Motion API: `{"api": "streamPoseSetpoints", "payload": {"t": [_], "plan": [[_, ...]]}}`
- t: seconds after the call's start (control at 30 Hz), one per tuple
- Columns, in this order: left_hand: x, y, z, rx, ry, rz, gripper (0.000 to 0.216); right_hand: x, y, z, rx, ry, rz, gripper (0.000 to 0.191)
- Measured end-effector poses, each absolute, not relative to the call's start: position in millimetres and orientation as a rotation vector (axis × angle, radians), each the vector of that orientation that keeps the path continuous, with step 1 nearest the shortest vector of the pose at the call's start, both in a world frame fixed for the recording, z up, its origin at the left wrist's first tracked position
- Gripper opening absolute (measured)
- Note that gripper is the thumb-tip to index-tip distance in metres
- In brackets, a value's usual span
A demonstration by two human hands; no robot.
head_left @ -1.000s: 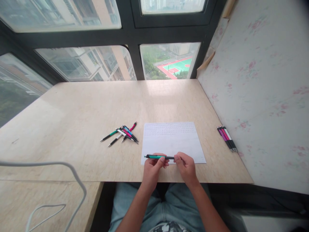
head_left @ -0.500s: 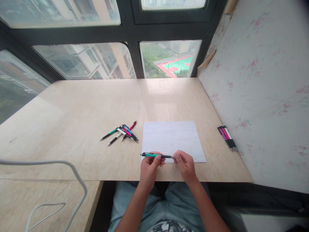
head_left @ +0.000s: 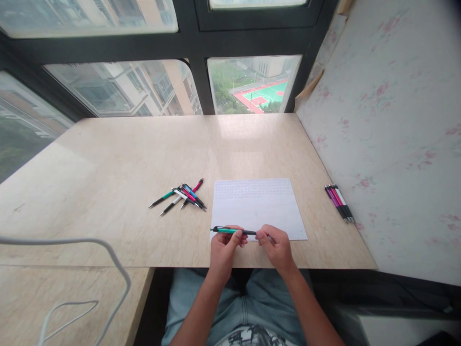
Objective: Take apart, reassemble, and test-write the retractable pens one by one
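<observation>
I hold a green and black pen [head_left: 230, 230] level over the near edge of a white sheet of paper [head_left: 256, 206]. My left hand [head_left: 225, 250] pinches the green barrel. My right hand [head_left: 276, 247] pinches the pen's black right end. Faint writing runs along the top of the sheet. A loose pile of several pens [head_left: 182, 197], green, pink, blue and white, lies on the table to the left of the sheet.
The beige table [head_left: 126, 158] runs back to a dark-framed window. A row of pink and black pens [head_left: 339, 203] lies by the papered wall on the right. A white cable [head_left: 72, 269] loops over the lower surface at the near left. My knees show below the table edge.
The pen and both hands have stayed almost in place; my right hand has slid slightly along the pen's right end. The view tilted a little.
</observation>
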State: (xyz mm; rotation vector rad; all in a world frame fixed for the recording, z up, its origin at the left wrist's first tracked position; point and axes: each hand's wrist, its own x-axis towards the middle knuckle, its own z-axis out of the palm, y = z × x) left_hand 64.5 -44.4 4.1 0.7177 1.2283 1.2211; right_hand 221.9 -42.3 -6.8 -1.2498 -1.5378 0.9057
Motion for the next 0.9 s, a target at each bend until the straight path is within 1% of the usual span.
{"api": "streamPoseSetpoints", "payload": {"t": [0.27, 0.47, 0.7, 0.8, 0.9], "plan": [[64, -44, 5, 0.694, 1.22, 1.209, 0.026, 220, -43, -5, -1.244, -1.511, 0.91, 0.034], [64, -46, 11, 0.86, 1.154, 1.177, 0.019, 216, -44, -8, -1.336, -1.366, 0.919, 0.04], [60, -50, 19, 0.951, 1.086, 1.13, 0.019, 211, -45, -10, -1.372, -1.126, 1.165, 0.048], [57, -49, 17, 0.947, 1.079, 1.127, 0.018, 211, -45, -8, -1.348, -1.11, 1.261, 0.051], [57, -50, 12, 0.905, 1.121, 1.174, 0.017, 211, -46, -2, -1.355, -1.169, 1.276, 0.049]]}}
